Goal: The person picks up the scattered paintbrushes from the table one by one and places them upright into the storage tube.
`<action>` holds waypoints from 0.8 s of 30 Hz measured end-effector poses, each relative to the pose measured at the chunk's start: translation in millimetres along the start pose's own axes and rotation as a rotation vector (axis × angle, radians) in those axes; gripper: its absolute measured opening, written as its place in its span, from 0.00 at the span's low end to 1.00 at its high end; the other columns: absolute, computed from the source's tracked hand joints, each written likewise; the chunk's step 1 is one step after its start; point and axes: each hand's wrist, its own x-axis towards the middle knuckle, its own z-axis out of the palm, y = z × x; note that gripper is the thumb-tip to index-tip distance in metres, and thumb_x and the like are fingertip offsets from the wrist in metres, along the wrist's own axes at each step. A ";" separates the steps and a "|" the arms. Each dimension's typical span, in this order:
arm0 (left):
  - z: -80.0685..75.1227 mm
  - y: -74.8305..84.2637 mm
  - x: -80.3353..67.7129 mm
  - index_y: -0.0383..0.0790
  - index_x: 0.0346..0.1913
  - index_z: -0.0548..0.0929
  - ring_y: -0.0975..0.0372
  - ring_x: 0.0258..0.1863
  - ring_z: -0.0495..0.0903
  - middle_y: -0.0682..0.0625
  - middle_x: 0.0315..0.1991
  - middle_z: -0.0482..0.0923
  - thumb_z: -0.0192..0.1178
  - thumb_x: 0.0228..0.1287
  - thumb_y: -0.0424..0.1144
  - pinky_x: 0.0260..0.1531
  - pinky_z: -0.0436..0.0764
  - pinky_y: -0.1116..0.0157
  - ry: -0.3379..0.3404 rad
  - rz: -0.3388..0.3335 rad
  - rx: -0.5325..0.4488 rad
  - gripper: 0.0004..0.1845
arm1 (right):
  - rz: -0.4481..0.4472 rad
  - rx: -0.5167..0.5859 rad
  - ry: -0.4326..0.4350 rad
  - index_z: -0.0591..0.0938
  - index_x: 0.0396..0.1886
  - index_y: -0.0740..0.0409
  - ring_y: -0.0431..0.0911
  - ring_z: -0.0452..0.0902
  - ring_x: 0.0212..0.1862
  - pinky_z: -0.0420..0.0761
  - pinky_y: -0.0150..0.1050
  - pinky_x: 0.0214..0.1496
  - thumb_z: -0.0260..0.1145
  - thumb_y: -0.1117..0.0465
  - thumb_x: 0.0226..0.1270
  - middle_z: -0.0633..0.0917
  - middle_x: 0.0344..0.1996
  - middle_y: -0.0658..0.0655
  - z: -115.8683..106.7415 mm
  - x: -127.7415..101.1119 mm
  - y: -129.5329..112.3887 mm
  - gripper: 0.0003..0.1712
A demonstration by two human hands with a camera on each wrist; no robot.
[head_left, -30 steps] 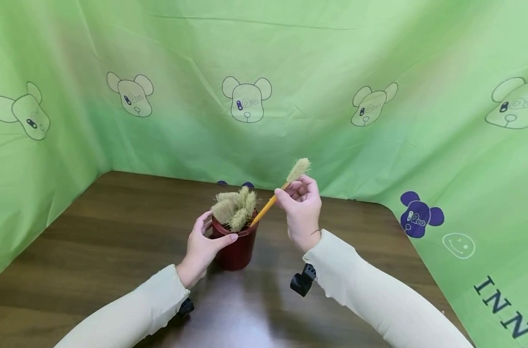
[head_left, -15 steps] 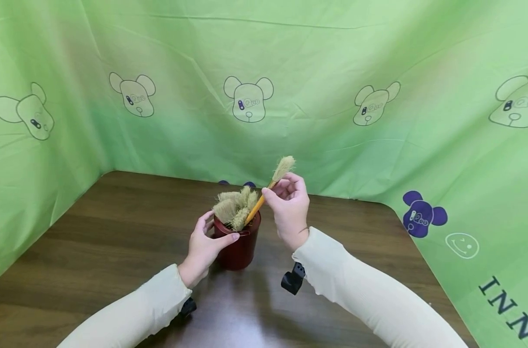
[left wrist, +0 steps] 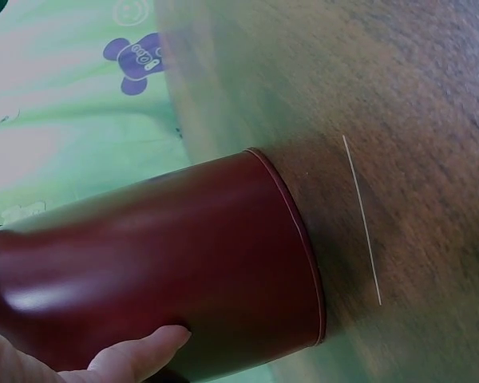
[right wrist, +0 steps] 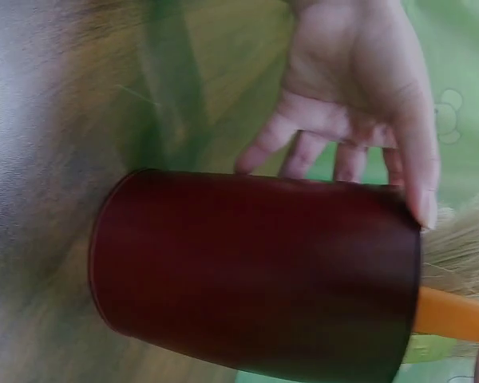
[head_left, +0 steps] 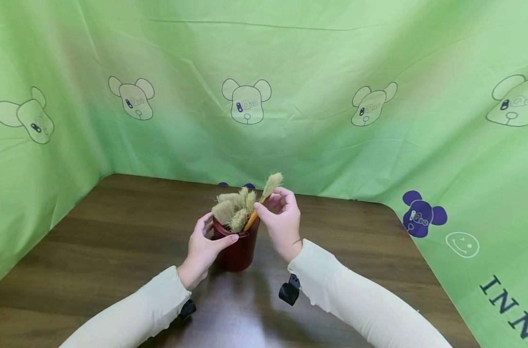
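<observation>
A dark red, leather-like bin (head_left: 235, 253) stands upright on the table, with several straw-coloured bristle heads (head_left: 231, 210) poking out of its top. My left hand (head_left: 203, 246) holds the bin near its rim, thumb over the front edge and fingers round the left side. The right wrist view shows that hand's thumb at the rim and its fingers along the wall. At the bin's right side, my right hand (head_left: 283, 220) pinches a brush (head_left: 273, 184) just below its pale bristles. Its orange handle (right wrist: 455, 313) slants down into the bin; the lower end is hidden inside.
The brown wooden table (head_left: 107, 232) extends around the bin. Green fabric (head_left: 307, 72) with bear-head prints stands behind and at both sides. A thin pale strand (left wrist: 362, 223) lies on the table near the bin's base.
My right hand has moved left and then down with the brush, and more of the orange handle is now inside the bin. The left hand and the bin have stayed in place.
</observation>
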 end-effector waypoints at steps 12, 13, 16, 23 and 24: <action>2.8 -2.7 -8.9 0.36 0.68 0.62 0.45 0.65 0.63 0.35 0.65 0.65 0.73 0.48 0.32 0.58 0.69 0.47 0.005 0.045 -0.014 0.44 | 0.094 -0.111 -0.109 0.72 0.47 0.72 0.41 0.74 0.36 0.77 0.28 0.41 0.68 0.76 0.50 0.78 0.35 0.57 -1.2 -14.9 18.0 0.23; 3.5 -2.8 -9.2 0.36 0.69 0.62 0.45 0.65 0.63 0.34 0.65 0.65 0.73 0.48 0.32 0.58 0.69 0.47 0.004 0.050 -0.016 0.44 | 0.110 -0.101 -0.110 0.72 0.47 0.73 0.40 0.74 0.36 0.77 0.28 0.41 0.67 0.76 0.51 0.78 0.35 0.57 -2.0 -15.1 19.0 0.23; 5.4 -2.7 -9.3 0.36 0.69 0.62 0.45 0.65 0.64 0.35 0.66 0.64 0.73 0.48 0.32 0.58 0.69 0.47 -0.002 0.046 -0.036 0.44 | 0.139 -0.039 -0.110 0.71 0.48 0.76 0.38 0.75 0.36 0.77 0.27 0.43 0.66 0.76 0.52 0.77 0.37 0.58 -6.3 -14.1 21.4 0.22; -4.1 0.6 -4.3 0.36 0.67 0.63 0.43 0.63 0.66 0.33 0.64 0.65 0.71 0.50 0.33 0.55 0.73 0.50 -0.044 0.034 0.008 0.41 | 0.101 -0.071 -0.136 0.70 0.51 0.79 0.35 0.74 0.41 0.75 0.28 0.48 0.59 0.74 0.62 0.78 0.41 0.62 -24.9 -8.4 22.5 0.18; -8.2 1.8 -2.7 0.35 0.67 0.62 0.43 0.61 0.69 0.32 0.63 0.66 0.70 0.52 0.32 0.53 0.74 0.50 -0.062 0.028 0.020 0.40 | 0.079 -0.110 -0.153 0.70 0.52 0.78 0.38 0.75 0.43 0.75 0.29 0.50 0.58 0.75 0.63 0.78 0.43 0.64 -31.3 -6.8 23.4 0.18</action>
